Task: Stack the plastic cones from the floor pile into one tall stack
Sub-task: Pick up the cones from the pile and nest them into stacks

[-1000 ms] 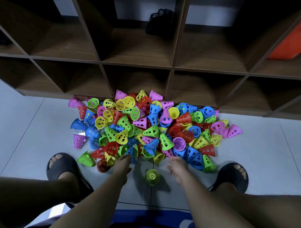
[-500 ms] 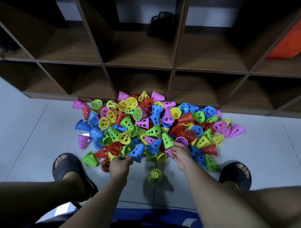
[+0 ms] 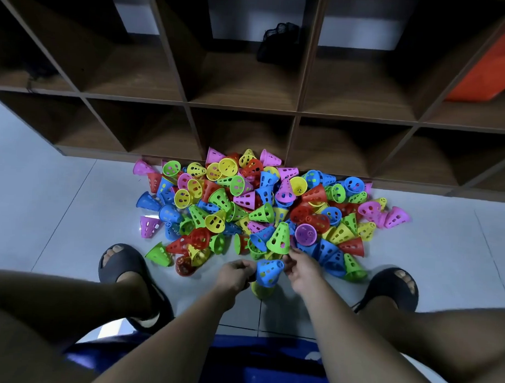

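Left hand (image 3: 235,274): fingers (image 3: 250,271) curled, pinching the left side of the blue cone (image 3: 268,273).
Right hand (image 3: 301,272): fingers (image 3: 287,264) curled against the same cone's right side.
Blue cone: held between both hands, directly over a yellow-green cone (image 3: 260,290) on the floor (image 3: 73,213).
Pile (image 3: 259,208): perforated cones in mixed colours, heaped just beyond the hands, against the wooden cubby shelf (image 3: 243,105).
Slides (image 3: 120,261): black, one on either side of the arms.
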`<state>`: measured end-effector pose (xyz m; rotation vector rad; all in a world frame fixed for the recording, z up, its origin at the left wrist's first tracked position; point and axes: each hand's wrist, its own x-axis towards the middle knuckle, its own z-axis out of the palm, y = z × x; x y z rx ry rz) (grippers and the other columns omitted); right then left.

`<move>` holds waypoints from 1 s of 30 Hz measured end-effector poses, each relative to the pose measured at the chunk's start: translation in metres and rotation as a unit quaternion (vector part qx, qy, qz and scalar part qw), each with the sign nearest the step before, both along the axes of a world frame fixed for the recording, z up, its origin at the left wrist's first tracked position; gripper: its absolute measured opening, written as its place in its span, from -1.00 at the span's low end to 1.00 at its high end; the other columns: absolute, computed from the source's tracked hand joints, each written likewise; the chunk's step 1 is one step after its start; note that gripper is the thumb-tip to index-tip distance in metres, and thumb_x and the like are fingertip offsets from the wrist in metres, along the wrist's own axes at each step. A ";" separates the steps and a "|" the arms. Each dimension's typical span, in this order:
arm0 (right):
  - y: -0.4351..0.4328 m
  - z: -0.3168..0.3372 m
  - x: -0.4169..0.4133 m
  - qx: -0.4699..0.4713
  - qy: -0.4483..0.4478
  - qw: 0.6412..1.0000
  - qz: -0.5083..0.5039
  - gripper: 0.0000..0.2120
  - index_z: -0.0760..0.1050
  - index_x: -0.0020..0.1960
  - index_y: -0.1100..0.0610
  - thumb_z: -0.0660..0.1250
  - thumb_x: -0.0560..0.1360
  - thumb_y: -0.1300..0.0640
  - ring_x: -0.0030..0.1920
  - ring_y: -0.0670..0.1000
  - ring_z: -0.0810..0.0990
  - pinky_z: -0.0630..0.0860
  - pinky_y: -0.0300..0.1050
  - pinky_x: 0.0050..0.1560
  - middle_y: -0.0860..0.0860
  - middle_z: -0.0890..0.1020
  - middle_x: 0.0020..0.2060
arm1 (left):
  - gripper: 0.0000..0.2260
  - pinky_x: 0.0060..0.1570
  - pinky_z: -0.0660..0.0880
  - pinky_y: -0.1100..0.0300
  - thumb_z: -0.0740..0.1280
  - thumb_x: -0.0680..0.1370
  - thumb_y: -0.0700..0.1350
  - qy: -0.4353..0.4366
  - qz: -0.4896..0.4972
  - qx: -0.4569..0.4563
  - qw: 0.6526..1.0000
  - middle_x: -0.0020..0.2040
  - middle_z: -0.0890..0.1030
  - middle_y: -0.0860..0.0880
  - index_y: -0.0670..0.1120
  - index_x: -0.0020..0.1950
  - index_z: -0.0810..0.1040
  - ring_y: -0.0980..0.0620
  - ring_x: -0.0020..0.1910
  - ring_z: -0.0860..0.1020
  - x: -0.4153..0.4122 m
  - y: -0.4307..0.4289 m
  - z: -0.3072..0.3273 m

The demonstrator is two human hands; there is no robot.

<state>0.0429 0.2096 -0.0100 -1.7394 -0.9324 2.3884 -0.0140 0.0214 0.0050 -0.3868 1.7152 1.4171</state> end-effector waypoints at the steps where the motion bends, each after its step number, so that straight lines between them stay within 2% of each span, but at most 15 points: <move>1: -0.004 0.001 0.003 -0.009 0.001 1.000 0.005 -0.86 0.59 0.11 0.18 0.31 0.63 0.34 -0.27 -0.02 0.58 0.54 -0.10 -0.26 0.05 0.64 -0.24 | -0.90 -0.14 0.50 0.17 0.42 0.66 -0.18 0.001 -0.002 -0.007 1.000 -0.11 0.68 -0.10 -0.19 0.07 0.69 0.00 -0.14 0.59 0.002 0.001 -0.002; 3: -0.011 0.002 0.010 -0.015 -0.004 1.000 0.018 -0.84 0.60 0.09 0.19 0.27 0.64 0.37 -0.26 -0.02 0.56 0.56 -0.11 -0.26 0.07 0.65 -0.19 | -0.93 -0.15 0.50 0.16 0.40 0.66 -0.18 0.002 -0.007 -0.026 1.000 -0.10 0.69 -0.09 -0.16 0.03 0.67 0.00 -0.13 0.61 0.006 0.001 -0.007; 6: -0.015 0.001 0.022 -0.007 -0.024 0.998 0.059 -0.77 0.61 0.19 0.18 0.25 0.64 0.36 -0.30 -0.06 0.55 0.50 -0.23 -0.42 0.06 0.67 -0.19 | -0.92 -0.21 0.50 0.16 0.40 0.66 -0.20 0.012 -0.017 -0.061 0.998 -0.04 0.70 -0.14 -0.16 0.00 0.66 -0.02 -0.12 0.62 0.008 -0.002 -0.019; 11: -0.016 -0.006 0.042 0.036 -0.061 0.986 0.148 -0.76 0.61 0.15 0.16 0.21 0.66 0.37 -0.31 -0.05 0.56 0.44 -0.21 -0.36 0.12 0.69 -0.14 | -0.86 -0.25 0.46 0.14 0.34 0.64 -0.24 0.043 -0.043 -0.111 0.992 -0.15 0.66 -0.16 -0.20 -0.02 0.69 -0.07 -0.17 0.56 0.006 -0.005 -0.034; 16: -0.019 -0.017 0.055 0.104 -0.096 0.962 0.232 -0.80 0.62 0.17 0.14 0.31 0.62 0.32 -0.22 0.00 0.63 0.50 -0.17 -0.38 0.13 0.75 -0.03 | -0.92 -0.20 0.52 0.13 0.42 0.61 -0.19 0.033 -0.078 -0.130 0.988 -0.08 0.69 -0.19 -0.14 -0.06 0.69 -0.11 -0.11 0.60 0.005 -0.003 -0.046; 22: -0.016 -0.021 0.053 0.145 -0.116 0.935 0.304 -0.84 0.57 0.14 0.12 0.31 0.60 0.28 -0.08 0.09 0.72 0.56 -0.10 -0.25 0.11 0.73 -0.01 | -0.94 -0.12 0.55 0.10 0.42 0.60 -0.15 0.056 -0.077 -0.154 0.984 -0.05 0.69 -0.14 -0.08 0.00 0.69 -0.13 -0.06 0.61 -0.019 0.000 -0.052; 25: -0.007 -0.022 0.044 0.178 -0.121 0.932 0.291 -0.83 0.57 0.11 0.08 0.24 0.63 0.26 -0.05 0.10 0.70 0.60 -0.07 -0.18 0.11 0.70 0.01 | -0.95 -0.07 0.55 0.03 0.43 0.61 -0.10 0.081 -0.062 -0.157 0.982 -0.04 0.69 -0.13 -0.06 0.02 0.67 -0.14 -0.03 0.61 -0.037 0.005 -0.049; 27: 0.006 -0.023 0.035 0.227 -0.127 0.923 0.283 -0.82 0.59 0.05 0.00 0.25 0.64 0.22 -0.04 0.10 0.69 0.66 -0.01 -0.11 0.07 0.69 0.00 | -0.92 -0.08 0.57 0.02 0.42 0.63 -0.11 0.092 -0.051 -0.157 0.982 -0.03 0.68 -0.10 -0.09 0.08 0.66 -0.08 -0.06 0.61 -0.048 0.008 -0.046; 30: 0.031 -0.025 0.020 0.320 -0.157 0.888 0.292 -0.78 0.59 -0.01 -0.07 0.27 0.59 0.23 0.04 0.06 0.68 0.66 0.13 0.11 -0.03 0.70 0.06 | -0.90 -0.20 0.59 0.15 0.43 0.62 -0.13 0.117 -0.051 -0.156 0.980 0.11 0.63 -0.11 -0.05 0.13 0.65 -0.02 -0.05 0.64 -0.064 0.011 -0.047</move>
